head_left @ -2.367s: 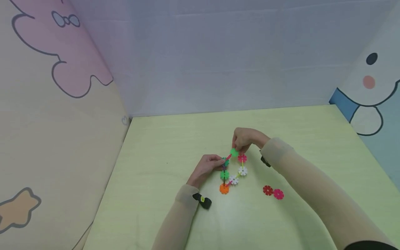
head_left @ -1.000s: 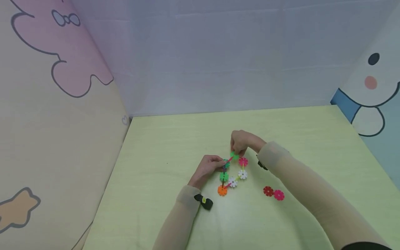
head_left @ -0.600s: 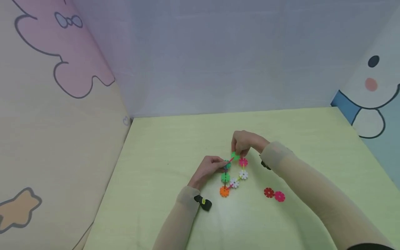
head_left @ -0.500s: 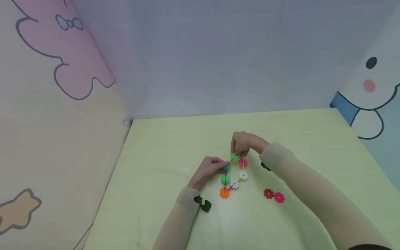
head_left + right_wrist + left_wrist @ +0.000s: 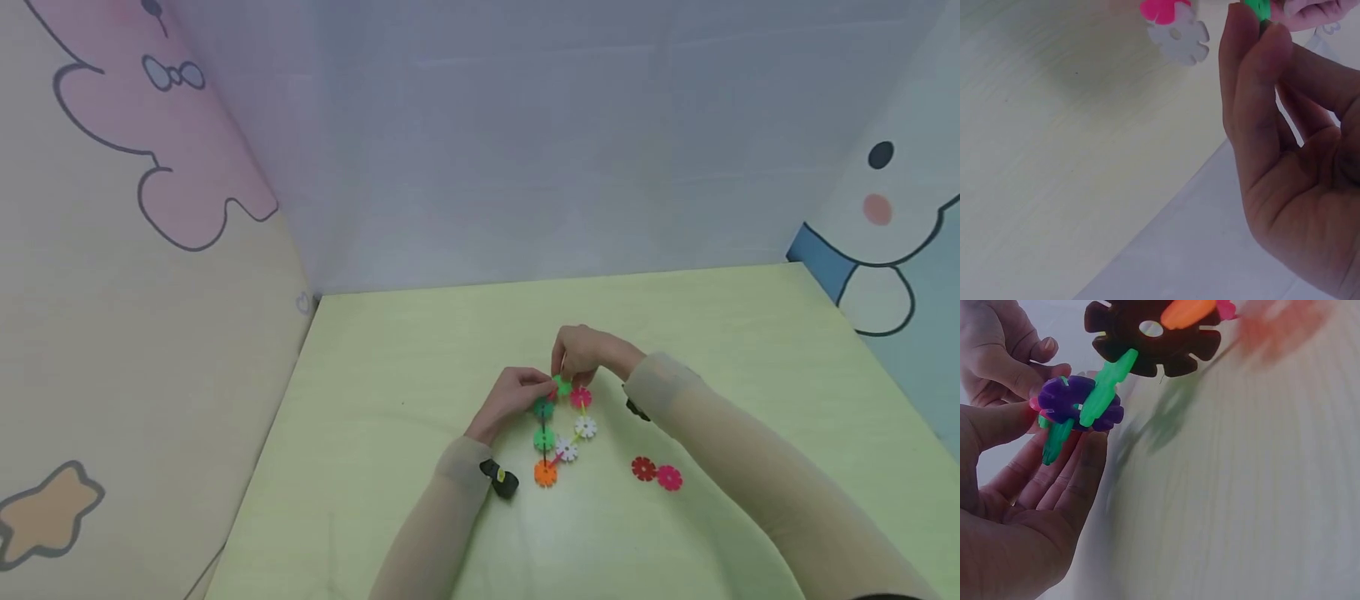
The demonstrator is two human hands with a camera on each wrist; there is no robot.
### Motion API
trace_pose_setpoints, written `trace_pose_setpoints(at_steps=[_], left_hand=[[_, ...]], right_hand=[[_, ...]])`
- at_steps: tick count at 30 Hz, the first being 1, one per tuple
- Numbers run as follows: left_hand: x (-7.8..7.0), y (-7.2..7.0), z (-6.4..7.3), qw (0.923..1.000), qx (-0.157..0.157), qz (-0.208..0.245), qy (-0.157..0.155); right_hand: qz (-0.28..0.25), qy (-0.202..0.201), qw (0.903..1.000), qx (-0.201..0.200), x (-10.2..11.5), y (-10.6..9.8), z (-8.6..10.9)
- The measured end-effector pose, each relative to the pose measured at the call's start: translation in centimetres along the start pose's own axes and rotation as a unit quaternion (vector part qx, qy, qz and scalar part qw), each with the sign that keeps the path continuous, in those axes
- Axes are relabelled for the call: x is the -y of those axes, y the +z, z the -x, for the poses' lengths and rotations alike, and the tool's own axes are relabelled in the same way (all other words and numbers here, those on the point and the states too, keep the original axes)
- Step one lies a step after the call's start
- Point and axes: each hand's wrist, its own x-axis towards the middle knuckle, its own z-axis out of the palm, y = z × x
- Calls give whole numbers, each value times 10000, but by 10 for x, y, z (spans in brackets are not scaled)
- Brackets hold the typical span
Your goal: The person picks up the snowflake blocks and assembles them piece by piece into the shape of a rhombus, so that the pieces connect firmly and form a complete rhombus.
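Observation:
A ring of interlocking snowflake discs is held up over the table between both hands. My left hand [image 5: 512, 398] holds its upper left part with thumb and fingers. In the left wrist view, the left thumb and fingertips are at a purple snowflake disc [image 5: 1063, 400] with green discs slotted into it, a bit of pink showing beside the thumb. My right hand [image 5: 581, 352] pinches a light green snowflake disc [image 5: 562, 385] at the top. Down the ring hang a green disc [image 5: 543, 439], an orange disc [image 5: 546, 474], white discs [image 5: 586, 427] and a pink disc [image 5: 581, 397].
Right of the ring, a dark red disc [image 5: 643, 468] and a pink disc [image 5: 670, 477] lie joined on the pale table [image 5: 420, 358]. A plain sheet backs the table, with cartoon-printed walls at left and right. Each wrist carries a black strap.
My left hand has shifted right and up toward the right hand, and its fingers now cover most of the pink-red link. The right hand keeps its pinch on the light green disc.

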Motion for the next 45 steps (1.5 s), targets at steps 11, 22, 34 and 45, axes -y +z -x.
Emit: trace_pose_setpoints(at_steps=[11,22,34,45], left_hand=[[-1,-1,1,9986,-286,-445,-81],[3,-3,2,9978,-338,-567,-69],[0,0,2,9969,-402,-676,90],[1,0,3,9940,-545,-948,-67]], right_hand=[[-245,-467,9961,-710,-11,-3,27],[117,-143,9961,-860,-53,11,68],[231,-218,9961,-827,-94,51,98],[132,-85,9950,-988,-99,73,118]])
